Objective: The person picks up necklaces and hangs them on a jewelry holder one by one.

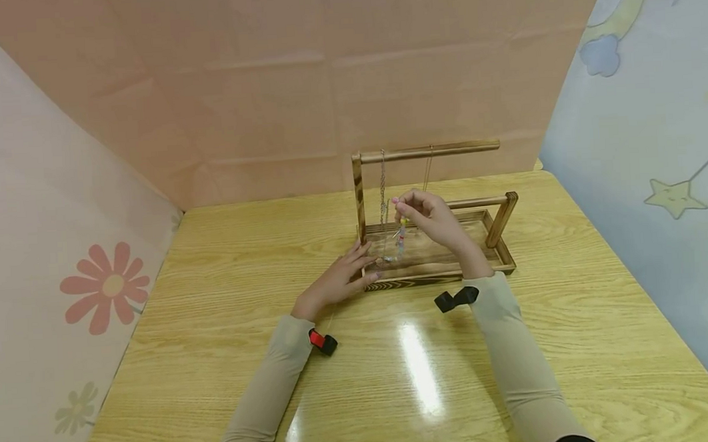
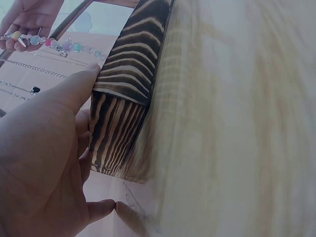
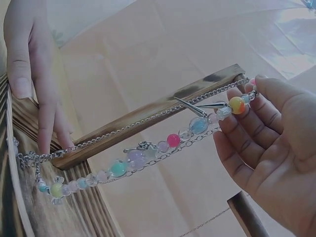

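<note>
My right hand [image 1: 435, 220] pinches the upper end of a beaded necklace [image 1: 400, 242] between thumb and fingers, above the tray of a wooden jewellery stand [image 1: 435, 279]. In the right wrist view the pastel and bright beads [image 3: 118, 168] run down towards the tray, with silver spikes and a silver chain alongside. My left hand [image 1: 339, 278] rests at the stand's left end. Its thumb touches the tray's front corner in the left wrist view, and its fingers extend past the end wall. The necklace's lower end lies in the tray near those fingers.
A silver chain [image 1: 383, 186] and a thin necklace [image 1: 427, 170] hang from the stand's upper bar [image 1: 464, 147]. A lower bar [image 1: 479, 202] stands at the right. The wooden table [image 1: 241, 253] meets a pinkish backdrop behind and patterned sheets at both sides.
</note>
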`<state>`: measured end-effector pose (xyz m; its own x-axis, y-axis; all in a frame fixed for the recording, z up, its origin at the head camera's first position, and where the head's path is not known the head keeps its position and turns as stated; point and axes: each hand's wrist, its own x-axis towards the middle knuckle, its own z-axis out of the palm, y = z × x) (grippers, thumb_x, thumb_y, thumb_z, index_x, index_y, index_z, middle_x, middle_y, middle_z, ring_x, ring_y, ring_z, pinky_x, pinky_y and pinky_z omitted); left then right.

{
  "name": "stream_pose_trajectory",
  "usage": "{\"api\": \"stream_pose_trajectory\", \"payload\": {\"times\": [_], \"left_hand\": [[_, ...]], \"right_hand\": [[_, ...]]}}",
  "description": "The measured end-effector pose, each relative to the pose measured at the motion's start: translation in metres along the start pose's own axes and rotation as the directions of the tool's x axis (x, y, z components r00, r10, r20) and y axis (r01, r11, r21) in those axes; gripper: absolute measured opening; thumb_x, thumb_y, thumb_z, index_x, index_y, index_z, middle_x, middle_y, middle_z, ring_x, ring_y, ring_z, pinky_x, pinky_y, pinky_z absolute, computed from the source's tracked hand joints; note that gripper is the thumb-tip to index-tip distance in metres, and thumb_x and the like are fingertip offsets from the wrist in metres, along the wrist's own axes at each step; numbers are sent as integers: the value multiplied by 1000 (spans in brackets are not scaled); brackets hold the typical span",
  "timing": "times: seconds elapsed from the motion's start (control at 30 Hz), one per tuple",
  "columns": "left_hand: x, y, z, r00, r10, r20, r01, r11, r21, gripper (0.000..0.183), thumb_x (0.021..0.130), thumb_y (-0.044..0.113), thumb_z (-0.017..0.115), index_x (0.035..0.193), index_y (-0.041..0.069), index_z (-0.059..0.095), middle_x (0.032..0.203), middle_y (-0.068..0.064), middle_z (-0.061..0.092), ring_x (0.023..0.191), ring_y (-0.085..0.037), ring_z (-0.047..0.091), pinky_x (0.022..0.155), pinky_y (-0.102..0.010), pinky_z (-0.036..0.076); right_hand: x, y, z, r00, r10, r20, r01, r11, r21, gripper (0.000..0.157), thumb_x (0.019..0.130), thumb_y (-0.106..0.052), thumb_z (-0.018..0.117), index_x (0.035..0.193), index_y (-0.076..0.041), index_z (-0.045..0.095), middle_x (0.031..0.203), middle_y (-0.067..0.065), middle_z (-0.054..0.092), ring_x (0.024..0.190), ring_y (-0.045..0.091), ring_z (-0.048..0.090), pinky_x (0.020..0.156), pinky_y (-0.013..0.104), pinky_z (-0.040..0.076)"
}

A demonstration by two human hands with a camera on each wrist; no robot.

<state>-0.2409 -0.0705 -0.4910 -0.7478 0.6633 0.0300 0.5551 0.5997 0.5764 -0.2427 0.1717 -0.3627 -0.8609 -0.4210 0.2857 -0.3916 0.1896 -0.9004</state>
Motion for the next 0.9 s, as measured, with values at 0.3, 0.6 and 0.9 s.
{"api": "stream_pose_trajectory", "payload": {"times": [0.3, 0.6, 0.9], "left_hand": [[0, -2, 0, 1000, 14, 5, -14, 1000, 3, 53, 97, 41, 43, 145, 22, 32, 157, 0, 7, 144, -21, -4, 108, -63, 11], [0, -1, 0, 1000, 7, -4, -7, 1000, 3, 54, 97, 44, 42, 145, 21, 34, 157, 0, 9, 144, -21, -3, 109, -61, 11], [2, -1, -1, 1000, 8, 7, -8, 1000, 10, 52, 98, 40, 43, 146, 21, 32, 157, 0, 7, 144, -23, -4, 108, -63, 10]], "right_hand": [[5, -7, -2, 999, -24, -26, 22, 998, -63, 25, 98, -14, 47, 100, 9, 56, 91, 24, 61, 80, 15, 58, 62, 29, 44], [9, -12, -5, 999, -25, -48, 23, 998, -53, 17, 97, -14, 48, 96, 0, 58, 91, 24, 60, 73, 9, 55, 67, 21, 45], [12, -13, -9, 998, -42, -53, 41, 999, -26, 24, 97, -14, 47, 97, 9, 55, 90, 24, 60, 102, 7, 58, 89, 23, 43]]}}
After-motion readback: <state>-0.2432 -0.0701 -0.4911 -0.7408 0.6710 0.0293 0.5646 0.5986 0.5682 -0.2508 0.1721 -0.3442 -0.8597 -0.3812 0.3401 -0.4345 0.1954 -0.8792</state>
